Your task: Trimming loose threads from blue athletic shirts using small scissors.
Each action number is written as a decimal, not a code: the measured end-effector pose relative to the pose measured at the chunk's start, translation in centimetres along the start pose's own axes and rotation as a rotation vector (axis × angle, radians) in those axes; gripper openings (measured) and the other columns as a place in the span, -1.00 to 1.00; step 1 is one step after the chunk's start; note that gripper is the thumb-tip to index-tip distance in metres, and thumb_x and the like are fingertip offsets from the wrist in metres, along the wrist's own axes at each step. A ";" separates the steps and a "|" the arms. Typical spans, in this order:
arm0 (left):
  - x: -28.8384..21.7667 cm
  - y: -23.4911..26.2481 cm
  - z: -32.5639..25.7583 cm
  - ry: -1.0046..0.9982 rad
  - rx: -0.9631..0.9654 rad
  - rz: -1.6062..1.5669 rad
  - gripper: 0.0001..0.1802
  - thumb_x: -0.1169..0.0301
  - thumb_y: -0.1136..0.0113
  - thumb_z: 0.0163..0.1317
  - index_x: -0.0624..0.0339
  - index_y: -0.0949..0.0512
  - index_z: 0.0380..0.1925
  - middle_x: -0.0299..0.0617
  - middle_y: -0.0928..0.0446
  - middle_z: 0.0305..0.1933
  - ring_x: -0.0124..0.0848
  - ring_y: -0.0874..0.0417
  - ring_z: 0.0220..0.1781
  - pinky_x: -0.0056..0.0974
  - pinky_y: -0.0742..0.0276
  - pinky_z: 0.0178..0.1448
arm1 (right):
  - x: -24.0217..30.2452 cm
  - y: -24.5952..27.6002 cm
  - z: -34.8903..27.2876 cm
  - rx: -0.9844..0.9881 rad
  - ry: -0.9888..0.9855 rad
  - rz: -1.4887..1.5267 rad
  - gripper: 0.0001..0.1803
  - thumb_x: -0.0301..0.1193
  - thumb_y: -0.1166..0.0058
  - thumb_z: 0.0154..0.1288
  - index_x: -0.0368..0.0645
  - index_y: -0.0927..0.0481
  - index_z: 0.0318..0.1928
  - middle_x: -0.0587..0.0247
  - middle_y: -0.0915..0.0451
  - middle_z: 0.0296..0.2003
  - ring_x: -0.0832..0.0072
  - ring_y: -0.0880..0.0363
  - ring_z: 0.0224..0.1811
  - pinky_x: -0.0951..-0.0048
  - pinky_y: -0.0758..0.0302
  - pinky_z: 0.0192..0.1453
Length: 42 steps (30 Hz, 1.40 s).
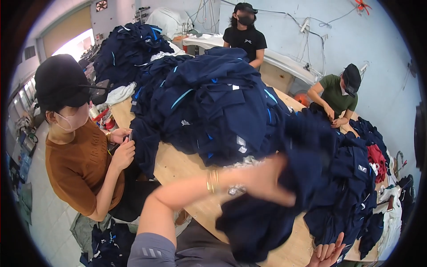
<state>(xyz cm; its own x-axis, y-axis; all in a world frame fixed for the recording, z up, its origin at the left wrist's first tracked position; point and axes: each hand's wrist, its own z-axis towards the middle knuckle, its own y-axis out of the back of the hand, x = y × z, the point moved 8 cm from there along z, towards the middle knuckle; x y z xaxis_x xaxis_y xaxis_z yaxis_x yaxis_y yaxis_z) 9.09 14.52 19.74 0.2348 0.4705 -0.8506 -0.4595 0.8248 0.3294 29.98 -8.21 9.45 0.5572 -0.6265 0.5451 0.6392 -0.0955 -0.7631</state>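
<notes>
My left hand (267,180), blurred by motion and with gold bangles at the wrist, grips a dark navy garment (260,222) that hangs over the table's near side. The cloth hides most of its fingers; the thumb shows. The garment's upper part is smeared, so its kind cannot be told. At the lower edge my right hand (327,254) has its fingers stretched apart, with nothing visible in them. Beside it lies a pile of navy garments (342,196). A large heap of navy clothes with light-blue trim (209,98) covers the middle of the table.
The wooden table (178,164) has crumpled silvery scraps (238,189) on it. A person in brown (82,155) stands at the left, another in black (244,40) behind the heap, a third in green (336,95) at the far right. Red cloth (377,162) lies among the right-hand garments.
</notes>
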 end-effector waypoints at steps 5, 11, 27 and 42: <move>-6.1 23.4 3.2 0.012 -0.836 0.660 0.07 -0.04 -0.46 -0.34 0.62 -0.26 0.03 0.23 -0.41 0.04 -0.14 -0.46 0.10 -0.25 -0.37 0.17 | -1.4 2.5 -1.2 -0.093 -0.071 0.009 -0.51 -0.22 0.36 0.44 -0.32 -0.25 0.19 0.49 -0.07 -0.79 0.71 0.05 -0.79 0.62 -0.05 -0.62; -4.4 28.3 -3.8 -0.107 -1.301 1.022 -0.19 0.09 -0.28 -0.02 0.42 -0.20 0.09 0.22 -0.36 0.05 0.02 -0.40 0.10 -0.11 -0.31 0.15 | -5.1 4.8 -1.3 -0.142 -0.184 0.030 -0.58 -0.27 0.31 0.42 -0.31 -0.33 0.13 0.50 -0.03 -0.79 0.71 0.07 -0.78 0.63 0.04 -0.63; 20.3 -6.0 -15.4 0.410 -0.329 0.846 -0.28 0.16 -0.26 0.02 0.07 -0.25 0.18 0.08 -0.11 0.26 0.09 -0.06 0.31 -0.01 -0.08 0.30 | -11.4 14.3 -3.6 -0.602 -0.315 -0.410 -0.72 -0.20 0.16 0.38 -0.15 -0.45 -0.25 0.56 -0.04 -0.80 0.75 0.00 -0.84 0.65 -0.04 -0.75; 23.1 -9.4 -13.4 0.513 -0.137 0.956 -0.34 0.15 -0.19 0.05 0.11 -0.28 0.16 0.16 0.09 0.36 0.19 0.21 0.39 0.34 0.28 0.31 | -10.5 16.3 -2.7 -0.650 -0.323 -1.038 -0.73 -0.24 0.02 0.30 -0.18 -0.57 -0.35 0.60 -0.16 -0.79 0.78 -0.08 -0.80 0.64 -0.09 -0.74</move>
<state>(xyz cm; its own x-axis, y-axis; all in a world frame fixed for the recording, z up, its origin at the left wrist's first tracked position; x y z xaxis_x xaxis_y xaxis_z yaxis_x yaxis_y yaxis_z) 7.34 13.42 -8.50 -0.6401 0.6851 -0.3478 -0.3608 0.1316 0.9233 33.12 -5.30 -9.62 0.1137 0.1791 0.9772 0.5253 -0.8457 0.0939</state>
